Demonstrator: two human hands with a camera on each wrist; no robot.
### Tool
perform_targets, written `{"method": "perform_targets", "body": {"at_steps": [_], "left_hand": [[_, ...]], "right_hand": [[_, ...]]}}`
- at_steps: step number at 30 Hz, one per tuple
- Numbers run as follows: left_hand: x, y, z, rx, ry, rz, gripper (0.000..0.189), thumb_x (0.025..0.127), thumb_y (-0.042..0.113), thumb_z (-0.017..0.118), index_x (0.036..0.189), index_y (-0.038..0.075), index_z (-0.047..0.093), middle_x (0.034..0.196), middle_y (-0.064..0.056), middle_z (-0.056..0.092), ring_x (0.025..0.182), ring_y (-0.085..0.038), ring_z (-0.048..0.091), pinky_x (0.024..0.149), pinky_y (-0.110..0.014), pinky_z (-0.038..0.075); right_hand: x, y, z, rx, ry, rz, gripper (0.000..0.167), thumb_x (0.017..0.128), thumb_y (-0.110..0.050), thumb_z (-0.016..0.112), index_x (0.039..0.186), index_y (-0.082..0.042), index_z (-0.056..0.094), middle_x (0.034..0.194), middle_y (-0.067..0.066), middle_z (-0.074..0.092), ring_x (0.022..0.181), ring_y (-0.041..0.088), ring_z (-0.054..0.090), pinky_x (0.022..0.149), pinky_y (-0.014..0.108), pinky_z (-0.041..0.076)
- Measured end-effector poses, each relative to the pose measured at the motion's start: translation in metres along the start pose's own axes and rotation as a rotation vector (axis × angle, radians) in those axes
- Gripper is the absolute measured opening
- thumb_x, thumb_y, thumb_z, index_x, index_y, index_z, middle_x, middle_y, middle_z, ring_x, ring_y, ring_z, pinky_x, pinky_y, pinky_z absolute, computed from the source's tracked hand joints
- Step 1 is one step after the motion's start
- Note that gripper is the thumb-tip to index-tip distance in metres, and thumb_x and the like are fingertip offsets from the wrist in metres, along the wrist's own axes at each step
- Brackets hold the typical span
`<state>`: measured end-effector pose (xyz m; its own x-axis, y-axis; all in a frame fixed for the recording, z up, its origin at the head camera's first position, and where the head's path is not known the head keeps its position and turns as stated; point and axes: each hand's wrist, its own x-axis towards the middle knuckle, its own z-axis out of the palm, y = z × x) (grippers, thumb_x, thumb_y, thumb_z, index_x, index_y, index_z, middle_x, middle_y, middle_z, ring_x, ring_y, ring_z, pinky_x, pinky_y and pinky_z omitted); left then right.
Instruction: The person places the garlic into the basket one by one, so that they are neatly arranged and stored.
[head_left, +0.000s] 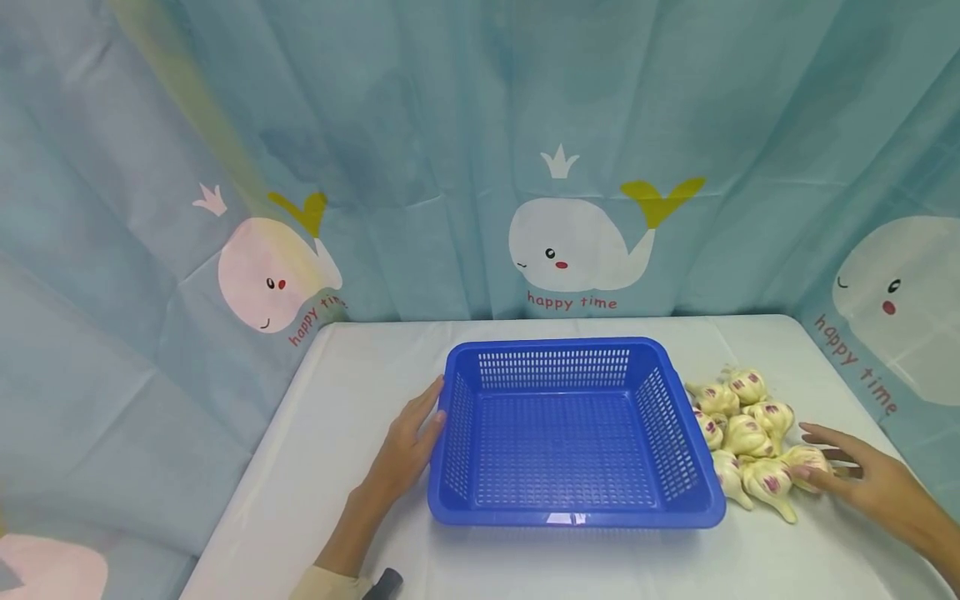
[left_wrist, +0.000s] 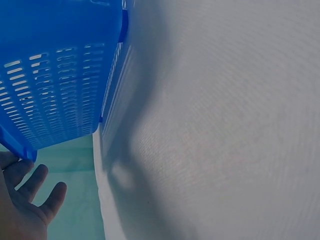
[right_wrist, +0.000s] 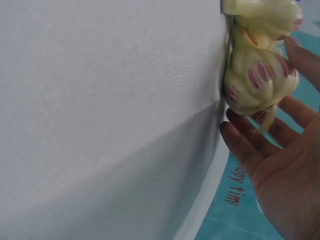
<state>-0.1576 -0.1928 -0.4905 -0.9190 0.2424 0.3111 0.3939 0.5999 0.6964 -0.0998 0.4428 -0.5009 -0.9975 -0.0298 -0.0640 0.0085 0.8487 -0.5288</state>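
Currently I see, from over here, the left hand [head_left: 408, 450] spread, touching the blue basket [head_left: 502, 518] at its left rim. My right hand [head_left: 873, 483] stands wide around the rightmost garlic bulb [head_left: 808, 467], on the desk [head_left: 360, 375] beside the basket.

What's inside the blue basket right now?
In the blue basket, only its slotted floor and walls show; the garlic bulbs lie outside. The near rim hides the near wall's inner face.
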Motion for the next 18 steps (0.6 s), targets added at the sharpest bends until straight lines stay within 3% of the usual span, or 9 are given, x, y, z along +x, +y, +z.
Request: {"method": "perform_targets", "body": {"at_steps": [3,5,6,8,9,11,14,15,18], "left_hand": [[0.0,-0.0002,0.0008,-0.012,0.0,-0.008,0.056,0.115,0.032,0.043,0.167,0.012,0.035,0.171,-0.003,0.038,0.158,-0.03,0.036,0.127,-0.056,0.031],[-0.0003,-0.0001,0.0007,-0.017,-0.001,-0.015,0.056,0.116,0.032,0.043,0.167,0.013,0.034,0.171,-0.002,0.037,0.158,-0.03,0.035,0.127,-0.056,0.031],[-0.0004,-0.0005,0.0008,-0.02,-0.001,-0.016,0.056,0.116,0.032,0.042,0.167,0.012,0.034,0.171,-0.003,0.037,0.158,-0.03,0.035,0.127,-0.057,0.031],[-0.0005,-0.001,0.001,-0.023,-0.002,-0.015,0.055,0.116,0.032,0.042,0.167,0.012,0.034,0.171,-0.003,0.037,0.158,-0.03,0.035,0.127,-0.057,0.031],[-0.0006,-0.001,0.0011,-0.024,-0.003,-0.017,0.055,0.116,0.032,0.041,0.167,0.012,0.034,0.172,-0.003,0.036,0.158,-0.03,0.035,0.127,-0.057,0.031],[-0.0005,-0.0012,0.0012,-0.025,-0.004,-0.015,0.056,0.116,0.033,0.041,0.167,0.012,0.034,0.172,-0.003,0.036,0.159,-0.029,0.034,0.127,-0.056,0.031],[-0.0007,-0.0013,0.0014,-0.026,-0.002,-0.014,0.055,0.116,0.033,0.041,0.167,0.012,0.034,0.171,-0.003,0.037,0.159,-0.026,0.034,0.127,-0.055,0.032],[-0.0006,-0.0012,0.0015,-0.026,0.0,-0.01,0.055,0.116,0.033,0.041,0.167,0.012,0.034,0.171,-0.003,0.037,0.159,-0.026,0.034,0.127,-0.055,0.032],[-0.0003,-0.0012,0.002,-0.026,0.003,-0.004,0.055,0.116,0.033,0.042,0.167,0.013,0.034,0.171,-0.003,0.037,0.158,-0.025,0.035,0.127,-0.052,0.032]], "right_hand": [[-0.0016,0.0019,-0.0009,0.0,0.007,0.0,0.079,0.099,-0.041,0.075,0.153,0.008,0.045,0.147,0.038,0.052,0.114,0.062,0.059,0.07,0.044,0.063],[-0.0026,0.003,0.0001,0.003,0.022,-0.001,0.075,0.098,-0.039,0.077,0.149,0.008,0.049,0.14,0.029,0.062,0.107,0.037,0.07,0.066,0.033,0.061],[-0.0032,0.003,0.0002,0.006,0.03,-0.007,0.073,0.097,-0.037,0.078,0.147,0.009,0.051,0.136,0.033,0.063,0.101,0.024,0.071,0.065,0.032,0.06],[-0.0052,0.0052,0.0023,0.006,0.063,-0.013,0.069,0.095,-0.036,0.081,0.143,0.008,0.056,0.122,0.008,0.072,0.087,-0.002,0.064,0.06,0.025,0.055],[-0.0058,0.0069,0.003,0.007,0.069,-0.021,0.067,0.095,-0.034,0.081,0.141,0.008,0.058,0.118,0.004,0.073,0.082,-0.011,0.057,0.059,0.024,0.055],[-0.007,0.0087,0.0046,0.002,0.092,-0.025,0.065,0.093,-0.033,0.083,0.138,0.007,0.06,0.111,-0.008,0.07,0.078,-0.017,0.051,0.058,0.024,0.055],[-0.0079,0.0092,0.0044,-0.01,0.094,-0.02,0.064,0.093,-0.034,0.083,0.137,0.007,0.061,0.113,0.011,0.074,0.076,-0.018,0.05,0.058,0.024,0.055],[-0.0078,0.0089,0.0039,-0.013,0.092,-0.016,0.064,0.093,-0.034,0.083,0.137,0.007,0.061,0.116,0.022,0.073,0.076,-0.018,0.05,0.058,0.023,0.055],[-0.007,0.0071,0.0018,-0.021,0.073,0.018,0.066,0.094,-0.037,0.081,0.138,0.007,0.06,0.124,0.037,0.067,0.077,-0.014,0.052,0.058,0.023,0.054]]}}
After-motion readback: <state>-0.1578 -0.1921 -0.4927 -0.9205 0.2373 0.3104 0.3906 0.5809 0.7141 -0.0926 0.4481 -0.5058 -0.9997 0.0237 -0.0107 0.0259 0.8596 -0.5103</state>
